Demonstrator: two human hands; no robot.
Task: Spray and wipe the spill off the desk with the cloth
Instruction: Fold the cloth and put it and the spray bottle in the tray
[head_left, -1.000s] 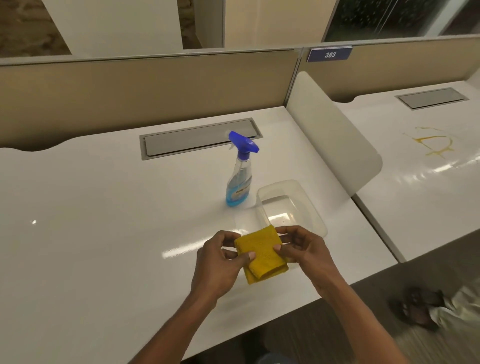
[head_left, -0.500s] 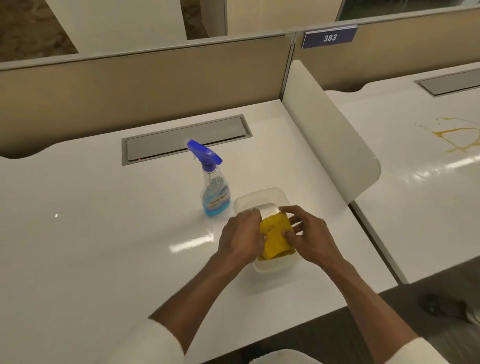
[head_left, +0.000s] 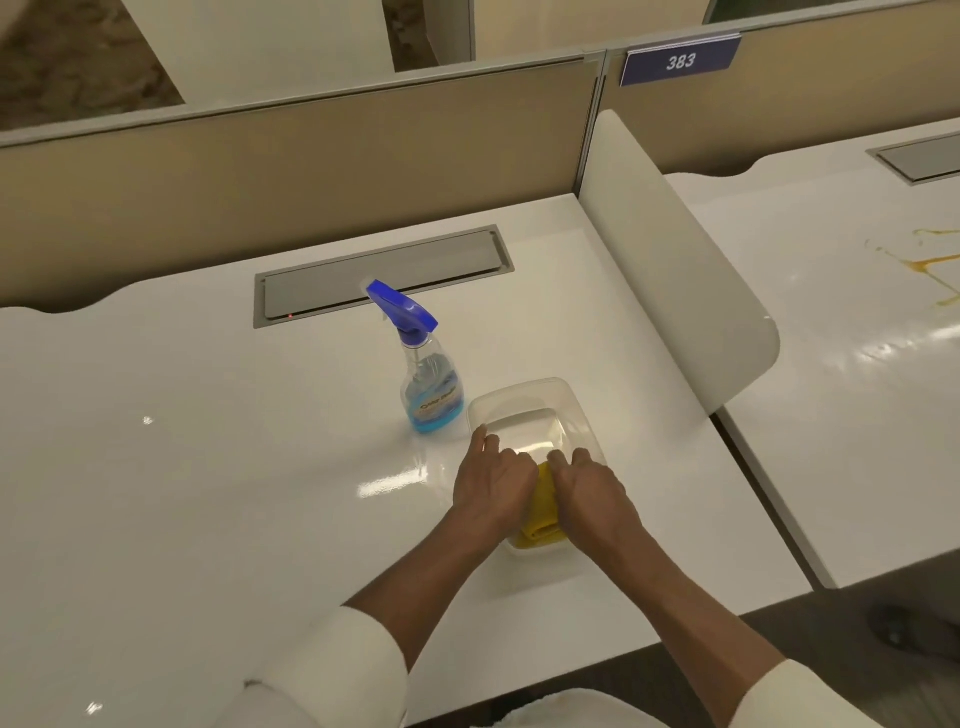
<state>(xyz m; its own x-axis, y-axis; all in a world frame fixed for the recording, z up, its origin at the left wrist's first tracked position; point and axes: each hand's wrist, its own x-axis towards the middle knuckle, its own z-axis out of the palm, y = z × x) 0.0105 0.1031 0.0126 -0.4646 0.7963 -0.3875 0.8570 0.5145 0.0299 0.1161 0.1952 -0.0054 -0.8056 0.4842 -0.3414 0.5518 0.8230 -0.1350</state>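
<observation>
A folded yellow cloth (head_left: 542, 512) lies in the near end of a clear plastic tub (head_left: 524, 405) on the white desk (head_left: 208, 467). My left hand (head_left: 491, 480) and my right hand (head_left: 592, 493) both press down on the cloth, one on each side, and hide most of it. A spray bottle (head_left: 428, 384) with a blue trigger head and blue liquid stands upright just left of the tub. An orange-brown spill (head_left: 935, 270) streaks the neighbouring desk at the far right.
A white curved divider panel (head_left: 675, 270) separates the two desks. A grey cable flap (head_left: 379, 275) is set into the desk behind the bottle. Beige partition walls run along the back, with a blue sign reading 383 (head_left: 680, 61). Floor shows at the lower right.
Both hands carried the yellow cloth from above the desk's front edge into the clear tub and now press it flat. The camera view shifted left, so the spill sits nearer the right edge.
</observation>
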